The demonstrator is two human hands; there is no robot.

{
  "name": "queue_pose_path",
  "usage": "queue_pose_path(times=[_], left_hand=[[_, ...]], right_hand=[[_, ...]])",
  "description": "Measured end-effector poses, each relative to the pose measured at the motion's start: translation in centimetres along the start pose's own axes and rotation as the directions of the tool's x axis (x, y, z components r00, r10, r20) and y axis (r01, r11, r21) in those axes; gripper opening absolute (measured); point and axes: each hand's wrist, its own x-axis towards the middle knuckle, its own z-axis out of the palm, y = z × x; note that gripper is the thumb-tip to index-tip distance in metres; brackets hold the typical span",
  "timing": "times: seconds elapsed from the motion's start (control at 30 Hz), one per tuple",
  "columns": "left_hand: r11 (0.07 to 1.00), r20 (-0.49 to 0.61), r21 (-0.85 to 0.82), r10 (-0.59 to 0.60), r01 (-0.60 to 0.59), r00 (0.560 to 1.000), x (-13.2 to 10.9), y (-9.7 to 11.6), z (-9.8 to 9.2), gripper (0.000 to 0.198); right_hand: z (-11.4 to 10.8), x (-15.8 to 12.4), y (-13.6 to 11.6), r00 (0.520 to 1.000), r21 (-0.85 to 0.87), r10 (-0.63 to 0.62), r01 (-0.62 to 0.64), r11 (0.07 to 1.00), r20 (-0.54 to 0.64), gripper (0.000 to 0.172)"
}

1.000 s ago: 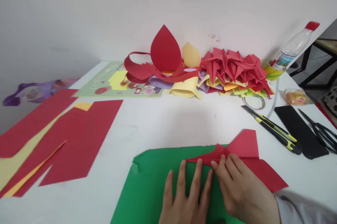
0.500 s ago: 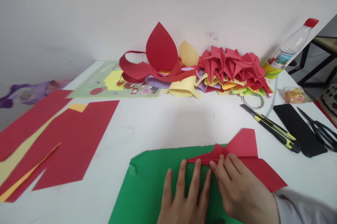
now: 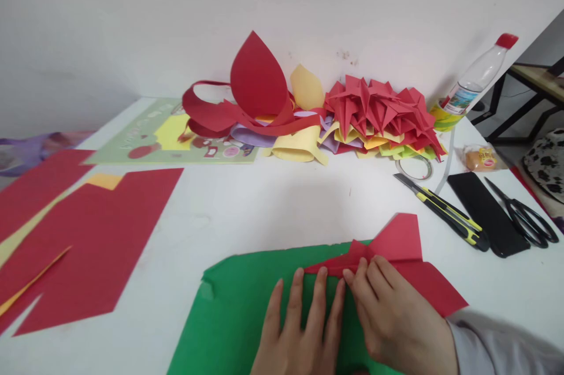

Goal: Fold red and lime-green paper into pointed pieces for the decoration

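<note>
A partly folded sheet of red paper (image 3: 408, 237) lies over the far edge of a green board (image 3: 238, 298), its narrow point to the left and its wide flaps to the right. My left hand (image 3: 297, 328) rests flat on the board with fingers spread, the fingertips touching the lower edge of the paper's pointed end. Bent fingers and thumb of my right hand (image 3: 396, 310) press together on the paper's middle crease. The fold under those fingers is hidden.
To the right are a utility knife (image 3: 445, 213), a black flat case (image 3: 489, 216), scissors (image 3: 522, 213), a tape roll (image 3: 414, 168) and a wrapped snack (image 3: 481, 158). Folded red paper shapes (image 3: 379, 107) and a bottle (image 3: 471, 84) stand behind. Cut red sheets (image 3: 118, 228) lie left.
The view has turned slightly to the right, so everything sits further left in the picture. Both hands and the folded paper stay in nearly the same positions relative to each other.
</note>
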Motion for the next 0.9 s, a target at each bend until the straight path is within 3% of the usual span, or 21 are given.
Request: queue_pose_path(times=[0.17, 0.47, 0.7, 0.9], left_hand=[[0.998, -0.041, 0.057, 0.028, -0.026, 0.999, 0.8, 0.0, -0.3, 0.08], [1.0, -0.055, 0.027, 0.002, 0.0, 0.998, 1.1, 0.1, -0.2, 0.078], [0.999, -0.071, -0.036, -0.043, 0.04, 0.997, 1.4, -0.1, -0.1, 0.065], [0.99, -0.141, -0.144, -0.029, 0.008, 0.99, 1.5, 0.0, 0.1, 0.054]], right_hand=[[-0.1, 0.1, -0.4, 0.999, -0.017, 0.028, -0.027, 0.999, 0.025, 0.038], [0.2, 0.2, -1.1, 0.985, -0.089, 0.077, -0.091, 0.992, -0.152, 0.038], [0.2, -0.3, -1.7, 0.959, -0.032, 0.263, -0.267, 0.963, -0.102, 0.034], [0.4, -0.8, -1.5, 0.956, -0.002, 0.281, -0.283, 0.959, -0.084, 0.03]])
